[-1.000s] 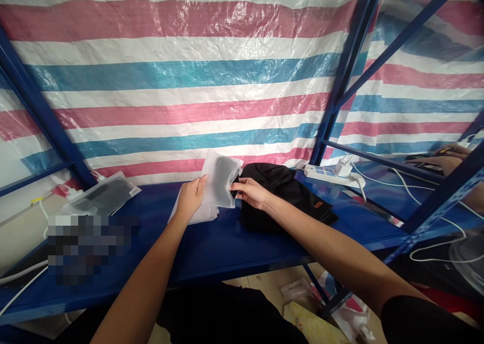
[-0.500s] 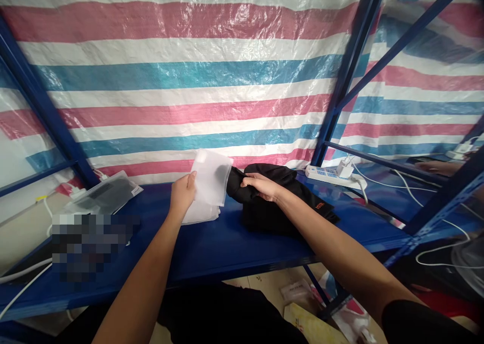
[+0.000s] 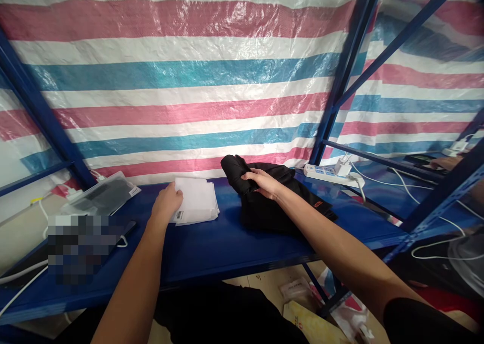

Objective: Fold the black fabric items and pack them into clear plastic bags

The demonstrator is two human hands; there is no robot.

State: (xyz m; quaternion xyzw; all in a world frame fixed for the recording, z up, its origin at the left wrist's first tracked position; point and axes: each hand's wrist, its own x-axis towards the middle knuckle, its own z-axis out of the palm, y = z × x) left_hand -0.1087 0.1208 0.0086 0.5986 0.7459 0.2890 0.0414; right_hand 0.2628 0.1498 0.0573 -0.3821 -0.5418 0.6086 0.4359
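Note:
A stack of whitish, translucent plastic bags [image 3: 198, 200] lies flat on the blue shelf, with a small barcode label at its lower left corner. My left hand [image 3: 166, 204] pinches the stack's left edge, its thumb over the top bag; how many layers it grips is hidden. In my right hand [image 3: 262, 182] is a tightly rolled black garment [image 3: 234, 174], raised and tilted with one end toward the upper left. Under and behind that hand rests a pile of folded black garments [image 3: 272, 215], with orange lettering near its right corner.
A white power strip [image 3: 333, 175] with plugs and cables stands at the back right. On the left are a clear plastic pouch [image 3: 106, 193], a pixelated dark area and white cables. Blue uprights [image 3: 336, 89] frame the shelf [image 3: 227, 258]. Another person's hand [image 3: 448, 162] shows far right.
My left hand has moved left and down from beside the roll; the bag it held up is now flat on the stack. The black roll has risen slightly, tilting upward.

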